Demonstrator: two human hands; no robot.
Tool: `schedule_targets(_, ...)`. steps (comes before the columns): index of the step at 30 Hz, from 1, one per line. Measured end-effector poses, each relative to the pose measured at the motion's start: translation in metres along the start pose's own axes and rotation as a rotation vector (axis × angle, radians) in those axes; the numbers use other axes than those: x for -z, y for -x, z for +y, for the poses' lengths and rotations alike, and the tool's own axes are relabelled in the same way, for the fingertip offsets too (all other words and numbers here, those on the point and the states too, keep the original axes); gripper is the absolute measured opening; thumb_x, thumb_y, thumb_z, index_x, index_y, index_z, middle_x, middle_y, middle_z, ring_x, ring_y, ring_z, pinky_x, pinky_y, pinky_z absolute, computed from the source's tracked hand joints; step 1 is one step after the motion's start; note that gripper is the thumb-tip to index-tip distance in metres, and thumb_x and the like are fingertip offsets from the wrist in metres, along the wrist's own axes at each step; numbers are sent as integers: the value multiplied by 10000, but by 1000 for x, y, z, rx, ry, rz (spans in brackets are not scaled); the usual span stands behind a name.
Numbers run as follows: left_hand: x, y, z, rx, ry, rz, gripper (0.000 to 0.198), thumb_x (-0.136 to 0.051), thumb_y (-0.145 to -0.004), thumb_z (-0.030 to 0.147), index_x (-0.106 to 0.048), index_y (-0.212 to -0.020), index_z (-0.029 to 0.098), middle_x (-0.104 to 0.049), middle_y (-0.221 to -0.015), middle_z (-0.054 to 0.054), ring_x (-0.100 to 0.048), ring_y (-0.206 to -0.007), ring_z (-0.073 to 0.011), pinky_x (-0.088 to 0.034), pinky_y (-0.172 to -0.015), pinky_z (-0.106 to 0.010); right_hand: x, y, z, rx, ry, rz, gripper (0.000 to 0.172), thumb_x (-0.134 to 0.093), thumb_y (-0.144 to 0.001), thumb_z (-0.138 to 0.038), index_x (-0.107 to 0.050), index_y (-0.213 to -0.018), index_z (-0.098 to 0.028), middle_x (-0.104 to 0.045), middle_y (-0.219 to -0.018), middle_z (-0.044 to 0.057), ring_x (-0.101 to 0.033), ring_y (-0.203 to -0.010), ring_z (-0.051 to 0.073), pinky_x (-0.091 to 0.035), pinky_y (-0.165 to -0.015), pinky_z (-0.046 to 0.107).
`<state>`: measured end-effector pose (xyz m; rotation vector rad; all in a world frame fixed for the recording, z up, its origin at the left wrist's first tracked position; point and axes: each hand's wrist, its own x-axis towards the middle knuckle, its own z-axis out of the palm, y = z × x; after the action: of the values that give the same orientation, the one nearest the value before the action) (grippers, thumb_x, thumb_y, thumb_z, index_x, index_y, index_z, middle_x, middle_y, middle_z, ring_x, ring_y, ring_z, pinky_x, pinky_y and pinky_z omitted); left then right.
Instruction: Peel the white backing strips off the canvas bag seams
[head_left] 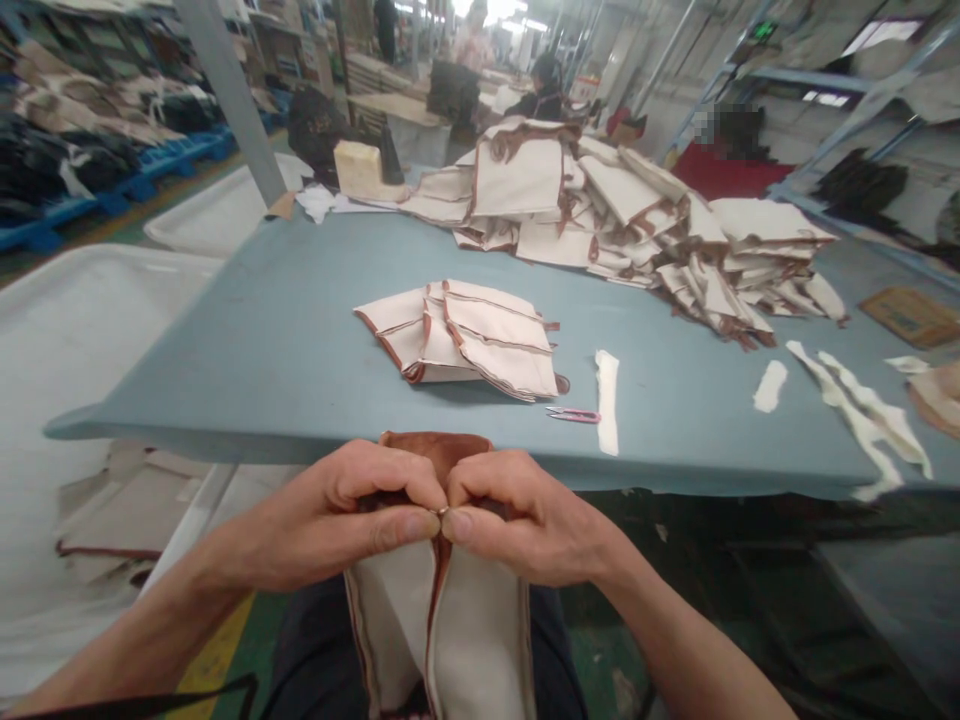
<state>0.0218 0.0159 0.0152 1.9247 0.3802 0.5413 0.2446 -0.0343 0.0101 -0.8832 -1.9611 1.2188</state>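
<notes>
A cream fabric bag piece with brown trim (484, 630) hangs over my lap, its brown top end against the table edge. My left hand (360, 510) pinches its edge between thumb and forefinger. Tip to tip with it, my right hand (517, 515) pinches the same piece from the other side. A small shiny bit shows between the thumbs, too small to name. Beyond my hands, a short stack of cream pieces with brown edging (487, 340) lies on the table. To its right are pink-handled thread snips (574, 414), touching a white fabric strip (608, 400).
The blue-green table (262, 330) spans the view. A large heap of cream bag pieces (525, 180) covers its back. White scraps (862, 420) lie at the right. White bins (90, 300) stand at the left, beside a metal post (232, 100). People (544, 90) are in the background.
</notes>
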Motion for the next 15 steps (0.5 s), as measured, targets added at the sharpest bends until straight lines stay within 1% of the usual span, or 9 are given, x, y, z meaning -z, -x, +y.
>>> schedule_targets(3,3,1,4,-31,-92,13,215,-595,-1051,250,-729,-912,157,-748,-799,-26,-659,-708,-133,-496,-677,-201,1,2,-7,86,324,113,215,-655,-872,-231,-513,-711,-215,-544,-670,-44,-491,-641,123,-368,-656,271)
schedule_targets(4,3,1,5,-37,-125,21,174,-597,-1033,195,-733,-928,165,-754,-809,-12,-660,-706,-123,-488,-676,-191,2,2,-9,90,389,129,182,-667,-853,-211,-540,-723,-212,-577,-679,-36,-513,-654,130,-368,-663,274)
schedule_targets(6,5,0,7,-46,-208,45,157,-598,-1002,130,-731,-933,176,-743,-790,20,-635,-673,-100,-456,-647,-172,4,1,-11,75,458,122,148,-668,-851,-195,-579,-734,-204,-610,-675,-27,-522,-645,131,-349,-644,271)
schedule_targets(8,7,-2,9,-52,-299,58,158,-598,-978,101,-721,-915,178,-724,-767,37,-615,-656,-87,-429,-630,-167,7,-2,-12,36,476,105,158,-661,-856,-184,-585,-718,-197,-584,-646,-40,-479,-598,111,-304,-605,262)
schedule_targets(12,9,-6,11,-63,-429,41,164,-579,-951,73,-690,-904,184,-702,-767,40,-618,-665,-94,-410,-631,-184,11,-9,-16,-56,468,43,246,-640,-832,-157,-479,-650,-196,-388,-587,-86,-318,-525,73,-201,-552,269)
schedule_targets(15,8,-5,7,-103,-559,34,168,-536,-998,114,-660,-905,179,-685,-776,9,-620,-681,-134,-420,-641,-232,13,-13,-18,-128,460,28,238,-610,-812,-134,-444,-656,-203,-339,-584,-91,-294,-534,74,-187,-554,273)
